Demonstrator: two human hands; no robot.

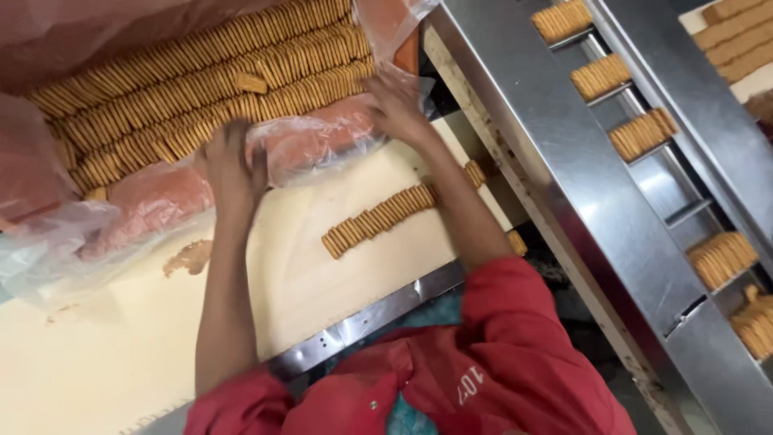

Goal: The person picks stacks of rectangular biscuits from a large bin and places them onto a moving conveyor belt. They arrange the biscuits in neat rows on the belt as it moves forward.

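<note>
Seen from the head camera, long rows of biscuits (201, 80) stand on edge in a plastic-lined crate (48, 177), their rows running from lower left to upper right. A shorter row of biscuits (378, 217) lies on the cream table (306, 282), on the same slant, with bare surface all around it. The left hand (233, 165) reaches over the crate's near edge, fingers together against the nearest row. The right hand (394, 109) presses on the clear plastic liner (314, 145) at the crate's corner, fingers spread. To the right, a steel conveyor (564, 161) carries biscuit stacks (642, 134) in separate slots.
</note>
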